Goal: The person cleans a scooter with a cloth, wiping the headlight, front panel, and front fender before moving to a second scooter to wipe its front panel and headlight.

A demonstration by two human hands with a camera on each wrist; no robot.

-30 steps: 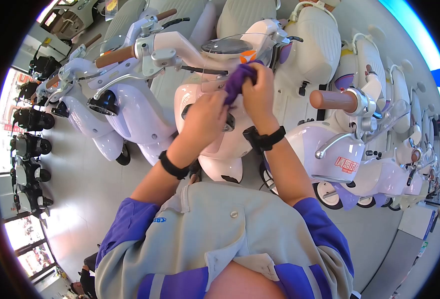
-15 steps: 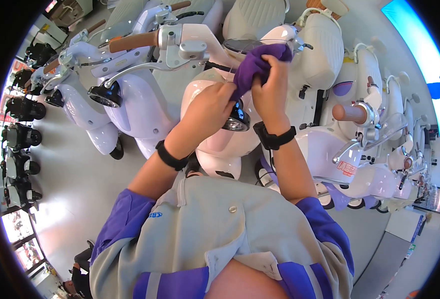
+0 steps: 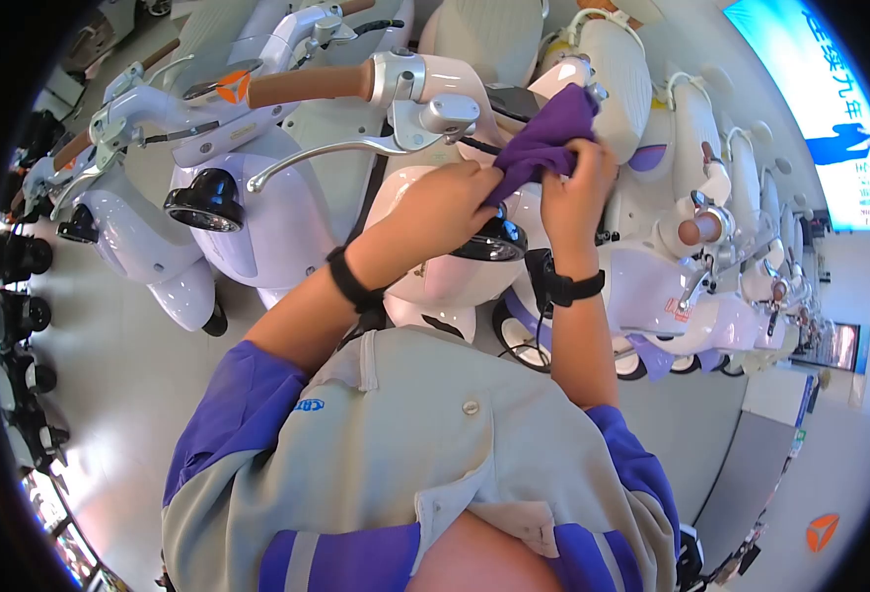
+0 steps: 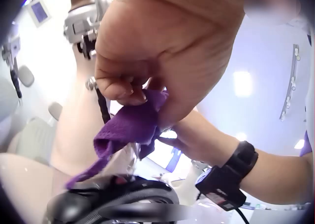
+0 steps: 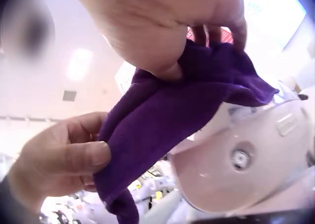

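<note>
A bunched purple cloth [image 3: 543, 138] stretches between both hands above the headlight [image 3: 496, 237] of a pale pink scooter [image 3: 425, 281]. The left hand [image 3: 440, 212] pinches its lower left end; in the left wrist view that hand [image 4: 162, 52] has curled fingers on the cloth [image 4: 129, 125]. The right hand [image 3: 578, 197] grips the cloth's other side, thumb against it. The right wrist view has the right hand [image 5: 167, 27] over the cloth [image 5: 162, 111], fingers partly hidden behind it, and the left hand [image 5: 64, 157] pinching the edge.
A brown handlebar grip [image 3: 312, 86] and brake lever [image 3: 326, 148] stand left of the hands. Lilac scooters [image 3: 253, 212] are parked at the left, more [image 3: 652, 286] at the right. A lit screen [image 3: 830, 109] is at the upper right. Grey floor [image 3: 139, 395] shows at the left.
Both hands and the cloth have moved to the right in the head view, and the cloth is more spread out than before. The view has shifted, with the near handlebar appearing larger.
</note>
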